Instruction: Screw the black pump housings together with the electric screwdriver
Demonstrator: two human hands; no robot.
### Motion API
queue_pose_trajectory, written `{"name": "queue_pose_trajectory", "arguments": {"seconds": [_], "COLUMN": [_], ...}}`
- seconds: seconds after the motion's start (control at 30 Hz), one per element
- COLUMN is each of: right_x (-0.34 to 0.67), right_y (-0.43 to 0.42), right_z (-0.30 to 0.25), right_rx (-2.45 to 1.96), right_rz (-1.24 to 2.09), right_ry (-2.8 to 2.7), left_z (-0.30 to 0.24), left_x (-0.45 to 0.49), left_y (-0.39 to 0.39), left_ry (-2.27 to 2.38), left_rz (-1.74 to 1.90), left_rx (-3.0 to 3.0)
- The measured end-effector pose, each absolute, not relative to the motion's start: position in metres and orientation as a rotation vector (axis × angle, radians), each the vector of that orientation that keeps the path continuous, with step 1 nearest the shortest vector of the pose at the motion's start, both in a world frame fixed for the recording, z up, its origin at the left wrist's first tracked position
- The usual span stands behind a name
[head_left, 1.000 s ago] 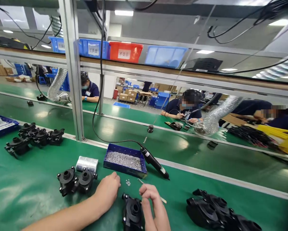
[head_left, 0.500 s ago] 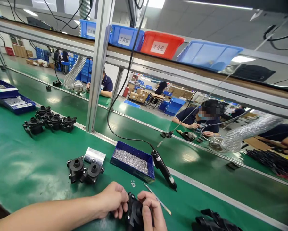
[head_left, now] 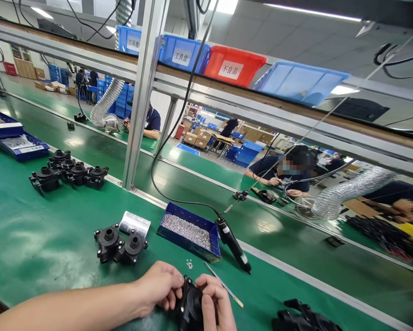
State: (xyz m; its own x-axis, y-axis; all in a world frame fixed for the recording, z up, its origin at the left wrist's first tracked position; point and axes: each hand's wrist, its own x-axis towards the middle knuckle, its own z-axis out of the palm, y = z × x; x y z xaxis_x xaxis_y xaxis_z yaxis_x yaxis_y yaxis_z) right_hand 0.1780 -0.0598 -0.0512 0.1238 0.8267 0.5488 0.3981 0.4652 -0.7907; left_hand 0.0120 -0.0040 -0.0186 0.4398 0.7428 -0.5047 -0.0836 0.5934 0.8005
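Observation:
At the lower middle of the head view, a black plastic pump housing (head_left: pixel 189 305) is tilted up between my hands. My right hand (head_left: pixel 216 301) is closed around its right side, thumb and fingers curled over the round part. My left hand (head_left: pixel 161 286) is closed in a pinch at the housing's upper left corner; whatever lies between the fingertips is too small to make out. Just beyond, a few small metal nuts (head_left: pixel 189 264) lie loose on the green mat. A thin stick-like tool (head_left: pixel 223 284) rests to their right. Two similar housings (head_left: pixel 132 247) stand to the left.
A blue tray (head_left: pixel 189 248) of small metal parts stands ahead, with a corded electric screwdriver (head_left: pixel 232 246) leaning beside it. Behind is a clear plastic roll (head_left: pixel 135 224). More housings (head_left: pixel 77 174) sit far left; black parts (head_left: pixel 304 317) lie lower right. A metal post (head_left: pixel 142 101) rises ahead.
Both hands and the housing have shifted very slightly left in view, along with the whole scene. The grip of each hand looks the same.

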Motion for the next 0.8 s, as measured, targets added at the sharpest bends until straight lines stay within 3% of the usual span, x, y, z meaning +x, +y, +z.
{"name": "queue_pose_trajectory", "arguments": {"seconds": [0.27,0.53,0.8], "right_x": [0.182,0.174,0.176], "right_y": [-0.053,-0.049,-0.043], "right_z": [-0.051,-0.025,-0.020], "right_rx": [-1.129,-1.047,-1.296], "right_rz": [0.493,0.749,1.058], "right_ry": [-1.525,-1.360,-1.113], "left_z": [-0.009,-0.004,0.008], "left_x": [0.011,0.011,-0.001], "left_y": [-0.026,-0.029,-0.015], "left_ry": [1.001,0.921,0.669], "left_rz": [0.783,0.747,1.071], "left_rx": [1.009,0.871,0.817]}}
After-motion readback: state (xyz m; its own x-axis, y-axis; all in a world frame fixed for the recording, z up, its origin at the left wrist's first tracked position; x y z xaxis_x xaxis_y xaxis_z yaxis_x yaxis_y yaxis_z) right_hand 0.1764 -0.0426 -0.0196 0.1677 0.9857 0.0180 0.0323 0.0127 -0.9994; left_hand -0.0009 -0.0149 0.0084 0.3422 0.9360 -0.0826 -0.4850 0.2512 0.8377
